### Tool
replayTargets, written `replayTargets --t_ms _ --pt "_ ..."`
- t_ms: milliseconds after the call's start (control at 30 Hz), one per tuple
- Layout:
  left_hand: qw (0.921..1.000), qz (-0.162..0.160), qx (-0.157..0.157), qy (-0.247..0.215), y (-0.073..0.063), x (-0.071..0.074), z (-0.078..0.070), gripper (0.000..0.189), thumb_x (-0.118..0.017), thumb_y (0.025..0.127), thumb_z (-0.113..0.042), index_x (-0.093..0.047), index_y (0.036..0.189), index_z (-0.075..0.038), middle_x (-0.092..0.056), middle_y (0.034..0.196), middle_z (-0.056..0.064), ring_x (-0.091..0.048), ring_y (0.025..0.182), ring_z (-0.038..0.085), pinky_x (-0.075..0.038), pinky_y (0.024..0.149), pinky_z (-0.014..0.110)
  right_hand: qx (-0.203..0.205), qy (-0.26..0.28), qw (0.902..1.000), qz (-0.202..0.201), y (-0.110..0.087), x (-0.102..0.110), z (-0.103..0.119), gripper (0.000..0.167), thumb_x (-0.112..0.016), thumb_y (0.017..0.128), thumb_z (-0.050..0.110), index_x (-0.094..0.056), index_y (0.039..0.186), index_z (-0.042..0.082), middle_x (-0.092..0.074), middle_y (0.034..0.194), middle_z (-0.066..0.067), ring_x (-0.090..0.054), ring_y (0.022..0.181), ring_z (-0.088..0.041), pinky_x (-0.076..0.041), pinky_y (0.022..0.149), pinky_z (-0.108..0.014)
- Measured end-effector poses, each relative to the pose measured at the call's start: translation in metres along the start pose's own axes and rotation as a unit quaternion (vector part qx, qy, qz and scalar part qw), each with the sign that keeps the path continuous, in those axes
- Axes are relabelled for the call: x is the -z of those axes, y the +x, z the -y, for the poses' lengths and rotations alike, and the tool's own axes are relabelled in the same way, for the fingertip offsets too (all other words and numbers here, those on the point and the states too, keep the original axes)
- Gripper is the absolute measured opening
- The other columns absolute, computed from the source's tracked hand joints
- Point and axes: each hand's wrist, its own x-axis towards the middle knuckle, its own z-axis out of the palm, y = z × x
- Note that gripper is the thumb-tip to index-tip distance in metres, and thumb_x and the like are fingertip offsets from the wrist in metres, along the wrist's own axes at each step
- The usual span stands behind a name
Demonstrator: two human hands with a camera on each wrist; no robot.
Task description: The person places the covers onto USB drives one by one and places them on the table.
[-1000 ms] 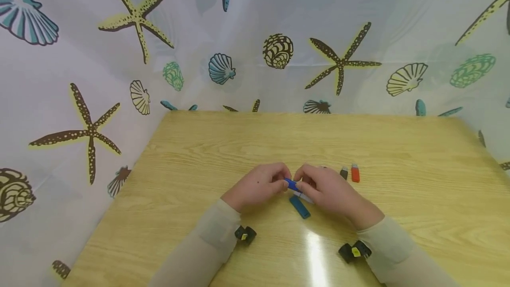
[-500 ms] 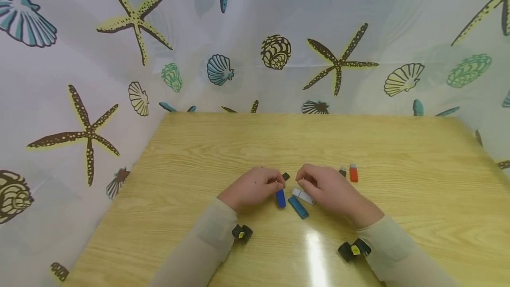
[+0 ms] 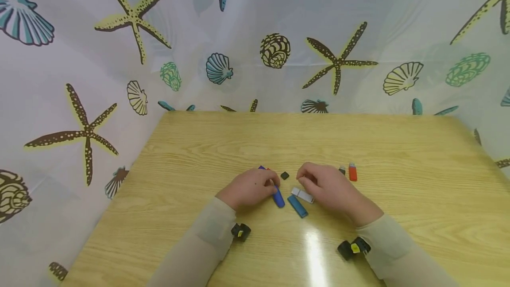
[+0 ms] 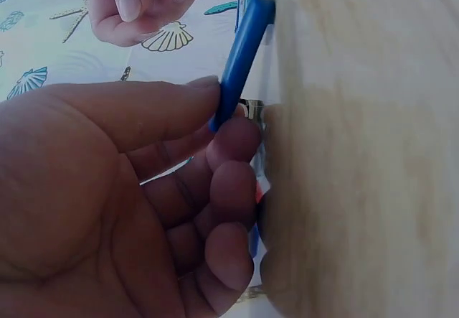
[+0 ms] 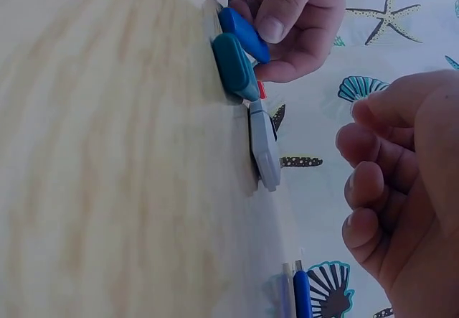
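My left hand [image 3: 252,186] pinches a blue USB stick [image 3: 278,197] between thumb and fingertips, low over the table. Seen from the left wrist, the blue stick [image 4: 244,56] slants up from the thumb tip, and the other fingers curl beneath. My right hand [image 3: 328,187] hovers with loosely curled fingers and holds nothing. Between the hands lie a white USB stick [image 3: 303,195], a teal USB stick [image 3: 297,206] and a small black piece [image 3: 284,175]. The right wrist view has the teal stick [image 5: 234,63] overlapping the blue one.
Beyond my right hand lie a red USB stick [image 3: 353,172] and a dark one [image 3: 342,170], partly hidden. Blue and red pieces [image 3: 261,168] peek out behind my left hand. A patterned curtain [image 3: 239,34] hangs along the wooden table's [image 3: 223,141] far edge.
Both hands held the blue stick together a second ago. My right hand has let go, while my left has drawn the stick left and turned it, uncovering the small black piece.
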Motion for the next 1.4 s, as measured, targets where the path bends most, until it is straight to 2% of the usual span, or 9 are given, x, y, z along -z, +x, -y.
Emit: replayTargets --t_ms 167,300,433,533,767,933,1033,1233,1400 --pt "0.9998 -0.009 0.016 0.007 -0.001 0.001 0.001 0.013 -0.066 0.098 -0.028 -0.069 0.11 -0.024 -0.063 0.092 -0.011 -0.059 0.084 0.01 -0.049 0.079 0.032 -0.003 -0.001 1.0 -0.007 0.0 0.0 -0.001 0.009 -0.061 0.102 0.022 -0.068 0.105 0.017 -0.057 0.076 0.013 -0.052 0.067 -0.01 -0.046 0.064 -0.031" --pt "0.9971 -0.058 0.049 -0.004 -0.004 0.004 0.003 0.012 -0.063 0.099 -0.028 -0.069 0.109 -0.024 -0.063 0.093 -0.011 -0.058 0.083 0.012 -0.049 0.077 0.033 -0.003 -0.002 0.9999 -0.01 0.0 0.0 -0.001 0.009 -0.061 0.102 0.022 -0.068 0.104 0.017 -0.057 0.075 0.012 -0.052 0.067 -0.01 -0.046 0.064 -0.031" --pt "0.9903 -0.115 0.076 -0.02 -0.005 0.009 0.005 0.012 -0.057 0.102 -0.023 -0.068 0.107 -0.021 -0.063 0.092 -0.009 -0.057 0.074 0.015 -0.048 0.068 0.033 -0.003 -0.002 1.0 -0.008 0.0 0.0 -0.001 0.009 -0.061 0.102 0.022 -0.068 0.104 0.017 -0.057 0.075 0.012 -0.052 0.066 -0.01 -0.046 0.063 -0.031" --pt "0.9875 -0.133 0.084 -0.012 -0.004 0.012 0.006 0.013 -0.056 0.102 -0.018 -0.067 0.108 -0.019 -0.064 0.097 -0.007 -0.056 0.072 0.016 -0.047 0.065 0.032 -0.004 -0.001 1.0 -0.007 0.0 0.0 -0.002 0.009 -0.061 0.102 0.022 -0.068 0.104 0.017 -0.057 0.075 0.012 -0.051 0.066 -0.011 -0.046 0.063 -0.031" --pt "0.9871 -0.126 0.094 0.027 -0.003 0.012 0.008 0.025 -0.059 0.101 -0.017 -0.066 0.125 -0.016 -0.06 0.105 0.001 -0.056 0.081 0.017 -0.049 0.071 0.032 -0.003 -0.004 1.0 -0.008 0.0 -0.001 -0.004 0.008 -0.061 0.102 0.022 -0.068 0.103 0.017 -0.056 0.074 0.013 -0.051 0.065 -0.01 -0.045 0.062 -0.03" --pt "0.9884 -0.1 0.11 0.031 -0.004 0.01 0.009 0.037 -0.061 0.099 -0.02 -0.061 0.136 -0.019 -0.059 0.115 0.004 -0.056 0.083 0.018 -0.049 0.075 0.036 -0.003 0.0 1.0 -0.002 0.001 -0.001 -0.003 0.008 -0.061 0.102 0.022 -0.068 0.103 0.017 -0.055 0.073 0.012 -0.051 0.065 -0.01 -0.045 0.062 -0.03" --pt "0.9892 -0.088 0.112 0.035 -0.004 0.01 0.01 0.034 -0.062 0.099 -0.024 -0.063 0.132 -0.019 -0.058 0.114 0.004 -0.056 0.083 0.019 -0.049 0.075 0.037 -0.006 0.0 1.0 0.002 0.001 -0.001 -0.003 0.008 -0.061 0.102 0.023 -0.067 0.103 0.018 -0.055 0.073 0.012 -0.051 0.065 -0.011 -0.045 0.062 -0.03" --pt "0.99 -0.087 0.099 0.05 -0.003 0.009 0.013 0.008 -0.065 0.099 -0.019 -0.066 0.107 -0.018 -0.056 0.097 -0.001 -0.054 0.083 0.018 -0.048 0.076 0.035 -0.009 -0.004 0.9999 0.007 0.0 -0.001 -0.004 0.008 -0.06 0.103 0.023 -0.067 0.103 0.019 -0.054 0.073 0.011 -0.051 0.066 -0.011 -0.044 0.062 -0.03" --pt "0.9904 -0.087 0.1 0.042 -0.003 0.01 0.013 0.01 -0.064 0.097 -0.012 -0.064 0.106 -0.016 -0.06 0.095 -0.002 -0.056 0.084 0.018 -0.048 0.077 0.036 -0.016 -0.003 0.9999 -0.005 0.0 -0.001 -0.006 0.008 -0.06 0.103 0.022 -0.067 0.103 0.018 -0.056 0.074 0.01 -0.052 0.067 -0.012 -0.045 0.063 -0.031"
